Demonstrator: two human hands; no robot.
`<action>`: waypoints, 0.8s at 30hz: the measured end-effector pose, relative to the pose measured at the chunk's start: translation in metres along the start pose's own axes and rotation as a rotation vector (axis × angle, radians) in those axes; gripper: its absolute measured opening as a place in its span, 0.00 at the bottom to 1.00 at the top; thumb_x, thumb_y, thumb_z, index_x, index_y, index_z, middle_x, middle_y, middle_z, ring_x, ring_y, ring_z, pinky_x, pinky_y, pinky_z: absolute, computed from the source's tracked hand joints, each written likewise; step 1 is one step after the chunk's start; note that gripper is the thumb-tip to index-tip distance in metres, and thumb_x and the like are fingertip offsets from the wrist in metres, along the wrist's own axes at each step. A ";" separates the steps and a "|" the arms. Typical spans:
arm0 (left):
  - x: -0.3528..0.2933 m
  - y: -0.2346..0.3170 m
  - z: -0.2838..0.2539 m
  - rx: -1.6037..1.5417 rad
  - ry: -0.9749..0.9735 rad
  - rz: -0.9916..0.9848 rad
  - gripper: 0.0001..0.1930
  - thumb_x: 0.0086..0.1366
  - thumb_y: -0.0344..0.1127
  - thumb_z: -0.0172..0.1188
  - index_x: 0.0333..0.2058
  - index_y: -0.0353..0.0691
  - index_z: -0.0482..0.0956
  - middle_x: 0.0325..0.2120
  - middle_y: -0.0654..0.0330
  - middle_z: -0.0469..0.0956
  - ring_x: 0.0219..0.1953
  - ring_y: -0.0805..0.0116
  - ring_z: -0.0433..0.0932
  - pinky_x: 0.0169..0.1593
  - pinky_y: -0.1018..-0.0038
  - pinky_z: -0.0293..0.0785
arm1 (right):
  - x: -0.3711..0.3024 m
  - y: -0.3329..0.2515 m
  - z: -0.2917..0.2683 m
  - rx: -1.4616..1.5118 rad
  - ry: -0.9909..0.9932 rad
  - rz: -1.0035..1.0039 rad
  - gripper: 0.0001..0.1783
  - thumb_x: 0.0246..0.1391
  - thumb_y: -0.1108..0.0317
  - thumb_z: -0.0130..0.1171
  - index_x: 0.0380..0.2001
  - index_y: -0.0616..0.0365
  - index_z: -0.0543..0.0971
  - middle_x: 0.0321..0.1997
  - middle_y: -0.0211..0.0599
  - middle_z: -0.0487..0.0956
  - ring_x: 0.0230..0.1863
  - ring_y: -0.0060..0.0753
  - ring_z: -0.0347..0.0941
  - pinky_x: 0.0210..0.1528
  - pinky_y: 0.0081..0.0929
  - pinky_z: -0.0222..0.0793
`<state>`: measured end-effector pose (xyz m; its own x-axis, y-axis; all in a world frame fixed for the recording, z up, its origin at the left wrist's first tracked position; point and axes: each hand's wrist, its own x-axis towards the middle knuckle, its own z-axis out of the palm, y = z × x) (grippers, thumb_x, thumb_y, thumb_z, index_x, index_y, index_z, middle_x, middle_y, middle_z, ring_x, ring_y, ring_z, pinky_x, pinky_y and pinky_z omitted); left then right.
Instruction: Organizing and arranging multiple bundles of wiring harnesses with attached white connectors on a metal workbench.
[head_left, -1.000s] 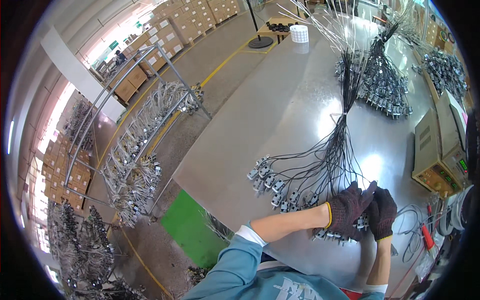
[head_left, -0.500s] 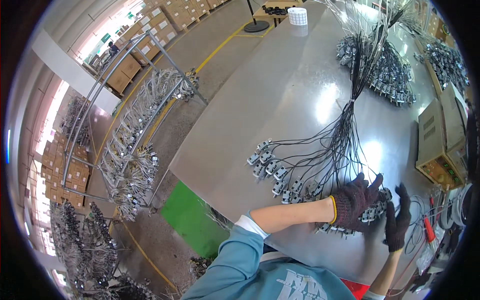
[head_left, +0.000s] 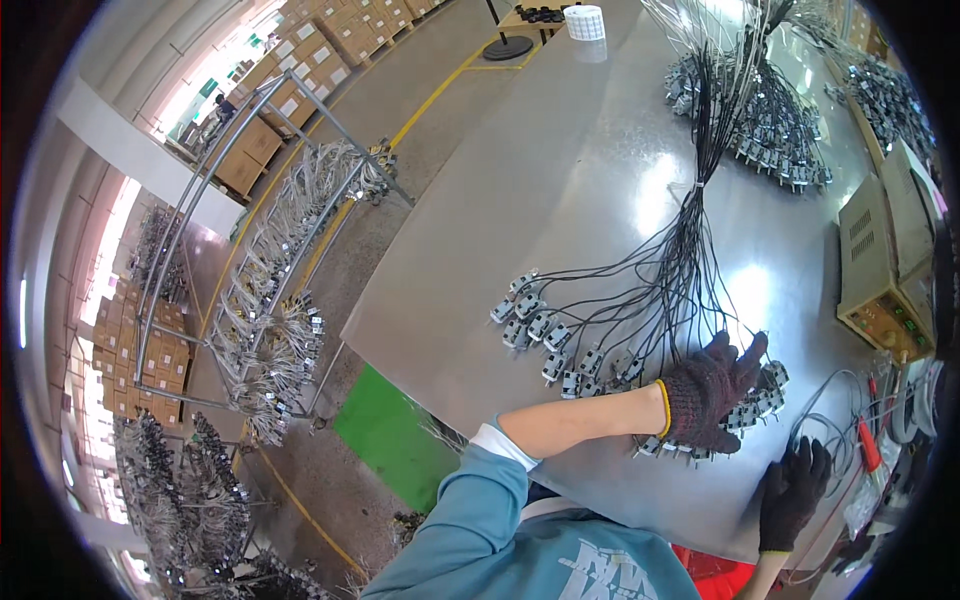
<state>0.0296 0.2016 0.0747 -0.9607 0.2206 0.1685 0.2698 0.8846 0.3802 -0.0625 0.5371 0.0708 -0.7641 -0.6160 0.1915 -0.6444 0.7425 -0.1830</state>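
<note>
A bundle of thin black cables (head_left: pixel 690 225) fans out toward me on the metal table, each ending in a small grey connector. Some of these connectors (head_left: pixel 537 327) lie spread to the left; more connectors (head_left: pixel 757 400) sit in a tight row under and beside my left hand. My left hand (head_left: pixel 708 392), in a dark knitted glove with a yellow cuff, rests palm down over them with fingers apart. My right hand (head_left: pixel 793 495), also gloved, is at the table's right front, fingers extended and holding nothing visible. What lies beneath the left palm is hidden.
A beige bench instrument (head_left: pixel 880 270) stands at the right, with a red-handled tool (head_left: pixel 868 447) and grey cables nearby. Another heap of connectors (head_left: pixel 775 140) lies at the back. A metal rack (head_left: pixel 300 240) of hanging cables stands on the floor left of the table.
My right hand has moved down toward the front edge, away from the connectors. My left hand stays over the connector row, fingers slightly shifted. The view has shifted a little.
</note>
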 end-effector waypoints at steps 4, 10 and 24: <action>0.000 0.000 0.004 0.024 0.068 0.035 0.64 0.61 0.70 0.66 0.73 0.13 0.54 0.76 0.17 0.44 0.57 0.33 0.76 0.75 0.42 0.54 | -0.010 -0.011 -0.030 -0.136 -0.044 -0.066 0.34 0.63 0.67 0.67 0.71 0.59 0.74 0.68 0.55 0.75 0.73 0.63 0.68 0.74 0.51 0.65; 0.000 0.002 -0.007 -0.034 -0.060 -0.027 0.64 0.59 0.70 0.68 0.73 0.14 0.54 0.76 0.17 0.43 0.59 0.33 0.75 0.77 0.42 0.51 | -0.012 -0.004 -0.017 0.002 -0.069 -0.042 0.32 0.64 0.69 0.64 0.71 0.59 0.74 0.61 0.51 0.80 0.66 0.59 0.73 0.70 0.51 0.67; 0.000 0.000 -0.001 -0.014 0.002 -0.018 0.64 0.60 0.70 0.67 0.74 0.16 0.53 0.76 0.18 0.45 0.61 0.33 0.75 0.78 0.41 0.51 | 0.029 -0.003 0.000 0.182 -0.061 0.081 0.29 0.61 0.59 0.69 0.61 0.62 0.78 0.40 0.46 0.80 0.42 0.51 0.81 0.50 0.46 0.77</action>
<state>0.0295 0.2014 0.0757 -0.9652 0.2043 0.1632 0.2538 0.8824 0.3961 -0.0826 0.5176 0.0771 -0.8104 -0.5752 0.1113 -0.5713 0.7337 -0.3677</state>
